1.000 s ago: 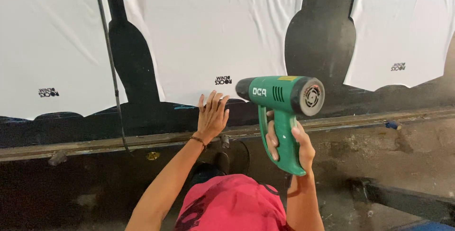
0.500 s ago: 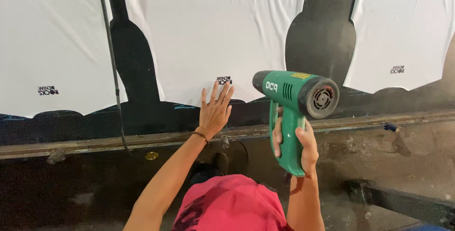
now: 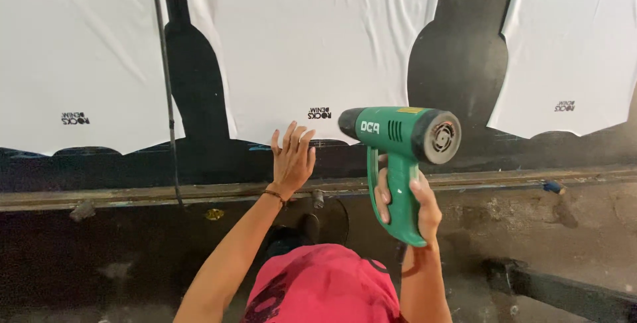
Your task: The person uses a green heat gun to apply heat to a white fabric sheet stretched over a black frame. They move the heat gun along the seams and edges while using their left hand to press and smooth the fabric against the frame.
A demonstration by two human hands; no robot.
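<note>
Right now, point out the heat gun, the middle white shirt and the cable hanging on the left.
green heat gun point(image 3: 398, 130), head view, on its barrel.
middle white shirt point(image 3: 312, 44), head view, on its flat front.
black cable point(image 3: 166, 84), head view, midway down its length.

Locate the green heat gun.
The green plastic heat gun sits right of centre in the head view, gripped by the right hand, nozzle toward the middle white shirt.

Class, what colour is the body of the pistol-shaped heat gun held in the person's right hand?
Green plastic heat gun, black nozzle; head view shows it.
</note>
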